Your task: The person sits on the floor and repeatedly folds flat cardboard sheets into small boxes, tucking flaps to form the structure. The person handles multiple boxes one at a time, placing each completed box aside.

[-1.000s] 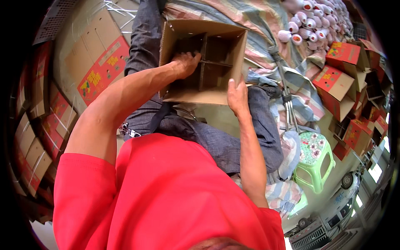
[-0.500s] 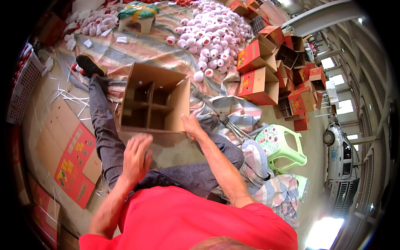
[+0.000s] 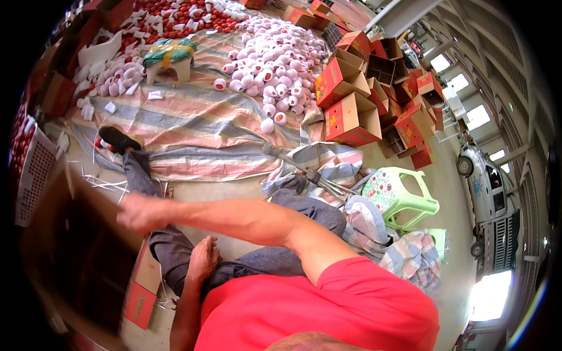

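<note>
My right arm reaches across my body to the left, and my right hand (image 3: pixel 140 214) is closed on the edge of an open cardboard carton (image 3: pixel 76 251). The carton is smeared by motion, and its inside looks dark. My left hand (image 3: pixel 204 257) hovers by my bent leg, fingers loosely curved and apart, with nothing seen in it. Below the carton, a flattened red and brown carton (image 3: pixel 140 304) lies partly covered on the floor.
Foam-netted fruit (image 3: pixel 275 64) is heaped on a striped sheet (image 3: pixel 205 128) ahead. Open red cartons (image 3: pixel 357 120) are piled at the right, near a green plastic stool (image 3: pixel 404 196). A padded stool (image 3: pixel 170 61) stands far left; a white crate (image 3: pixel 38 169) of red fruit is at the left edge.
My right hand has swung the carton from in front of me to the far left. My left hand has come down and back toward my leg. The view has shifted slightly.
</note>
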{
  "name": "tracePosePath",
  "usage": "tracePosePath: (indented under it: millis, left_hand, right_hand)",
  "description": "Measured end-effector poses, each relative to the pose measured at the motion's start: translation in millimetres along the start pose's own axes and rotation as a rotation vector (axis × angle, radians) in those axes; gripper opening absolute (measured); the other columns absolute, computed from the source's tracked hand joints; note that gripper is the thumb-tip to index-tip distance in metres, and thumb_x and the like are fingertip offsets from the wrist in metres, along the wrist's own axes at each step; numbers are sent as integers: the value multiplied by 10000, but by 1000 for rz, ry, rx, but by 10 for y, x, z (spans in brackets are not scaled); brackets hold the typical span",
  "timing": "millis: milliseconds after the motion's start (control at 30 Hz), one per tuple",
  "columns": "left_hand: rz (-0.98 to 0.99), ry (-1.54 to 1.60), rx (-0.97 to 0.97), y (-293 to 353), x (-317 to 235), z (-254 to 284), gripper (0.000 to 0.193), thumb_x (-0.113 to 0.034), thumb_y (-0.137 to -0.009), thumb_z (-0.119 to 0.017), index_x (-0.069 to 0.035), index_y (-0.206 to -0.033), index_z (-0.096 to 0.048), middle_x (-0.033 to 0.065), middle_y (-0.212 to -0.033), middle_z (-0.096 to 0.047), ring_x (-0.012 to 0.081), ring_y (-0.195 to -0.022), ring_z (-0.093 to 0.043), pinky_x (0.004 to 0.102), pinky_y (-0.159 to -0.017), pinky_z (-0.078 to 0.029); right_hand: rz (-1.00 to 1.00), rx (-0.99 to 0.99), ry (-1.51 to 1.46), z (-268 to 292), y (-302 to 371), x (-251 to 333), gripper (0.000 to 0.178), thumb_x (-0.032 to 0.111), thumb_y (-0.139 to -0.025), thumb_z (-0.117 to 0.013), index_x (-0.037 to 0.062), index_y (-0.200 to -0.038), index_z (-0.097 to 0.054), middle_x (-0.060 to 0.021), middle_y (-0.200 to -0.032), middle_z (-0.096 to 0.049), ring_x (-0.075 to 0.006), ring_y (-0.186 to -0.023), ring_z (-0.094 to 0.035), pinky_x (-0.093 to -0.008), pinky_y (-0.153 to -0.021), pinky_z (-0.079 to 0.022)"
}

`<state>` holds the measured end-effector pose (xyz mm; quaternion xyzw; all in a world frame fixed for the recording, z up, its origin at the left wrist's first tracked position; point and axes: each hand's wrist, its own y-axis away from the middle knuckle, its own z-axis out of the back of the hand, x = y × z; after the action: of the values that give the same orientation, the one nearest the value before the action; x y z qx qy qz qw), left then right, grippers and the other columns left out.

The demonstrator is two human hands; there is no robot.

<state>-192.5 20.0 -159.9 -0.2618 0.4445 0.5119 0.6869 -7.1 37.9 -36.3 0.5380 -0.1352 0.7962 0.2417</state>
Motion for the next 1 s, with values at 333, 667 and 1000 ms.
tracePosePath:
  millis: [333, 667, 1000]
  left_hand:
    - [62, -19, 0, 59, 178, 1, 316, -106, -938, -662, 1, -1229, -604, 233, -996, -702, 439, -956, -683, 496, -842, -543]
    - [19, -78, 111, -66, 12, -39, 342, -120, -916, -655, 4, -1233, -626, 233, -1036, -727, 428, -1001, -697, 499, -899, -556]
    - [-83, 40, -567, 302, -199, 593, 338, 87, -903, -617, 16, -1232, -646, 199, -1216, -672, 353, -1179, -661, 413, -1054, -509]
  right_hand:
    - [133, -9, 931, 2200, -380, -346, 84, 109, -892, -664, 49, -871, -720, -92, -807, -708, -184, -719, -699, -376, -568, -560]
    - [-182, -1207, 135, 4781, 2309, 79, 208, 174, -1036, -581, 46, -914, -691, -93, -818, -716, -177, -638, -676, -327, -558, -562]
    - [-528, -502, -90, 1854, 2433, -1572, 478, 180, -1040, -658, -92, -1420, -557, -134, -1059, -788, -177, -938, -748, -307, -830, -605]
